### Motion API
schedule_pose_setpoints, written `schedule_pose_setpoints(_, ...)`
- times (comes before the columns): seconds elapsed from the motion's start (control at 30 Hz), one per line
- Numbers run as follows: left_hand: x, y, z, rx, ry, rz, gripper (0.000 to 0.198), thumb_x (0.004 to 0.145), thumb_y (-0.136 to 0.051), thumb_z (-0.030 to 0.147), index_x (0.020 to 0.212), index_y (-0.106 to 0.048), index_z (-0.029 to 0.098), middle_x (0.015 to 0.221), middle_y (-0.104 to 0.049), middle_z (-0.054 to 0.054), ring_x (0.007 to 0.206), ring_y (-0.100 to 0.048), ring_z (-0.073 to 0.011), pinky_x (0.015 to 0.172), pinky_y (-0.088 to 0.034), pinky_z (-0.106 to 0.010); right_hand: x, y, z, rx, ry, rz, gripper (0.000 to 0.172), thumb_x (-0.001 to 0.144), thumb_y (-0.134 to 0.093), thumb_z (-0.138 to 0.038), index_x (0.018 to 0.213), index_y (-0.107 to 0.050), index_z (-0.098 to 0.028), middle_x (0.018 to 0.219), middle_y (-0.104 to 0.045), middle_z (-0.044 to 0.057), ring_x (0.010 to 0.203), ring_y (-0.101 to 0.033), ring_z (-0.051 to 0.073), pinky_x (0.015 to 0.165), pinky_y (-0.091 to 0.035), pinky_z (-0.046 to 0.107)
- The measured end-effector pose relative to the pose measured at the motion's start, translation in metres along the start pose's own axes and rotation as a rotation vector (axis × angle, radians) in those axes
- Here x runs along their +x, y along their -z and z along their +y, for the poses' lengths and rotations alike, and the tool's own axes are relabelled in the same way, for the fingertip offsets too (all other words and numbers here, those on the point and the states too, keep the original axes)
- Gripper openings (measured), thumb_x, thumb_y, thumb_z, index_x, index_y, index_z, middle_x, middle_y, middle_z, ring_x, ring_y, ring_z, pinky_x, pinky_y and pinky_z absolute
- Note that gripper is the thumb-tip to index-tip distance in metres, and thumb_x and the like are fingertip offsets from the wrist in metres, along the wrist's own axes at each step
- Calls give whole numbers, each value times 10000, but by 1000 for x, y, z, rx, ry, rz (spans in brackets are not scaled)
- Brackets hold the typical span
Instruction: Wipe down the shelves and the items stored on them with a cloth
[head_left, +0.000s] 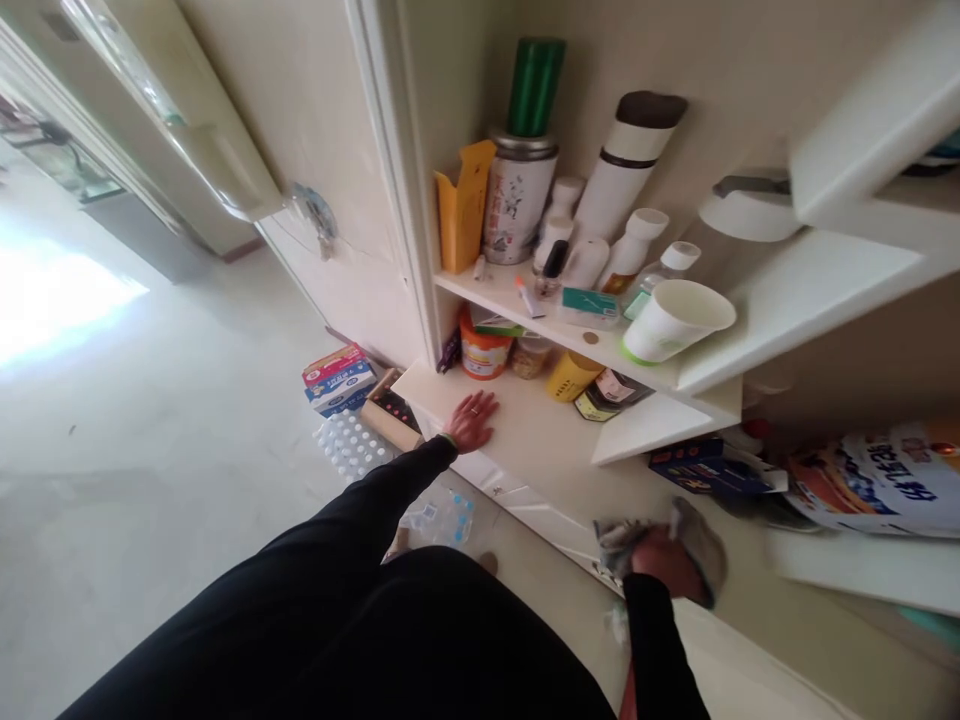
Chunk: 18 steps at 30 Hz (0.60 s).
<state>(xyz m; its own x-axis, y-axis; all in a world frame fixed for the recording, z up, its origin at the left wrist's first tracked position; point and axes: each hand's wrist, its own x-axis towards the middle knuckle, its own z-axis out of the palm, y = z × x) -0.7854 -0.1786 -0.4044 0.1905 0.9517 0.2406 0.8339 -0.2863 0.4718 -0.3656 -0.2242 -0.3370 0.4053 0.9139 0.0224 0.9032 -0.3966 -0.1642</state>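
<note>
My left hand point(472, 421) rests flat on the cream cabinet top point(525, 425), its fingers spread and holding nothing. In front of it stand an orange-and-white tub point(484, 355), a small jar point(529, 358) and a yellow cup point(573, 376). At the lower right, my right hand point(667, 562) is closed on a grey cloth point(701, 550), which lies bunched around it on the cabinet surface near the front edge. The cloth hides most of the fingers, and this area is slightly blurred.
An upper shelf point(562, 325) holds a paper cup point(679, 320), a large can point(519, 205) and several bottles. A dark blue box point(712, 468) and a printed bag point(885, 480) lie right. Bottle packs point(349, 445) and boxes point(337, 380) stand on the floor.
</note>
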Motion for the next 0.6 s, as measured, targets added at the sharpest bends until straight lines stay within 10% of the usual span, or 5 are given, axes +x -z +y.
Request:
schedule_pose_setpoints(0.3, 0, -4, -18, -285, -52, -18, 737, 1011, -603, 478, 1659, -472, 151, 1760, -417, -157, 1712, -270, -327, 1409, -278, -555, -63, -58, -177, 82, -21, -40, 699, 1037, -264, -441, 1205, -817, -47, 1113, -774, 369, 1073, -770, 495, 918, -581, 647)
schedule_pose_setpoints(0.6, -106, 33, -60, -487, 94, 51, 739, 1051, -568, 456, 1700, -365, 168, 1777, -368, -199, 1694, -323, -315, 1381, -345, -590, -118, -80, -330, 262, 218, -213, 537, 1077, -370, -354, 1215, -783, -39, 1221, -754, 328, 1249, -690, 433, 1115, -499, 589)
